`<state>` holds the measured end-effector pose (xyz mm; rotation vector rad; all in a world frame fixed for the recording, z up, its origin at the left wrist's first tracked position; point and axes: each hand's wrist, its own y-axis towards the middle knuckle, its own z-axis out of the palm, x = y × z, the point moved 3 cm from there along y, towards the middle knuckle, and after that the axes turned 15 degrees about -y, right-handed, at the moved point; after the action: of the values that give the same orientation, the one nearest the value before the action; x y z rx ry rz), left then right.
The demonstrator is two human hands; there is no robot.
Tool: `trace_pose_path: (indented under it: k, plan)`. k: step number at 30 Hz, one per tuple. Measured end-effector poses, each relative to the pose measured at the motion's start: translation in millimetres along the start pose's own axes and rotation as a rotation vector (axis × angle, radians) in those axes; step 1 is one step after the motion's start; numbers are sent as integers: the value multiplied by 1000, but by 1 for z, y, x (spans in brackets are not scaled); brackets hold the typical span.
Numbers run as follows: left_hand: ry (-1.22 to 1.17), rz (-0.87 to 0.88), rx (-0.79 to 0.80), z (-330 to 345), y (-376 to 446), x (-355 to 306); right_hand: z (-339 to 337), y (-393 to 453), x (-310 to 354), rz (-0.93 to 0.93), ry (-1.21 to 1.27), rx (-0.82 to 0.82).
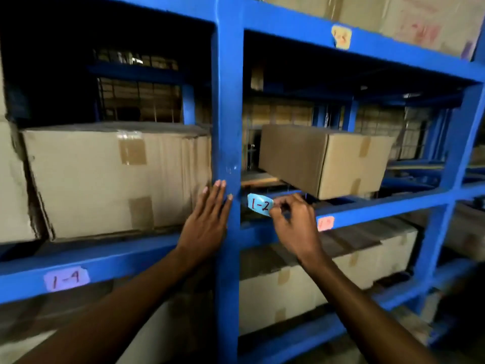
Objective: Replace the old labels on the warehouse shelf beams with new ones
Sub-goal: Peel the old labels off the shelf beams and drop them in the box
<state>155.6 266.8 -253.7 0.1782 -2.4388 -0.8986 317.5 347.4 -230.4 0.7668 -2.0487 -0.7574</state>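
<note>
While the left hand [207,219] lies flat on the blue upright [227,101], the right hand's [294,222] grip pinches the blue 1-2 label [259,204].

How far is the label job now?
Possibly done: pink 1-4 label sits on the left beam. In hand: right hand pinches blue 1-2 label; left hand rests on the upright. Left: orange label and worn yellow label remain.

Head view faces blue shelving [227,101] closely, angled downward.
</note>
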Motion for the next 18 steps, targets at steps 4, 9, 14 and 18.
trace_pose_path:
  k: [4, 9, 14, 18]
  plan:
    - [12, 48, 90, 45, -52, -45, 53, -67, -56, 161, 121, 176]
    - [-36, 65, 343, 92, -119, -92, 111, -167, -116, 387, 175, 285]
    - [-106, 73, 660, 147, -179, -128, 158, -291, -176, 590, 116, 531]
    - [-149, 70, 705, 174, -199, -149, 174, -383, -222, 757, 29, 742]
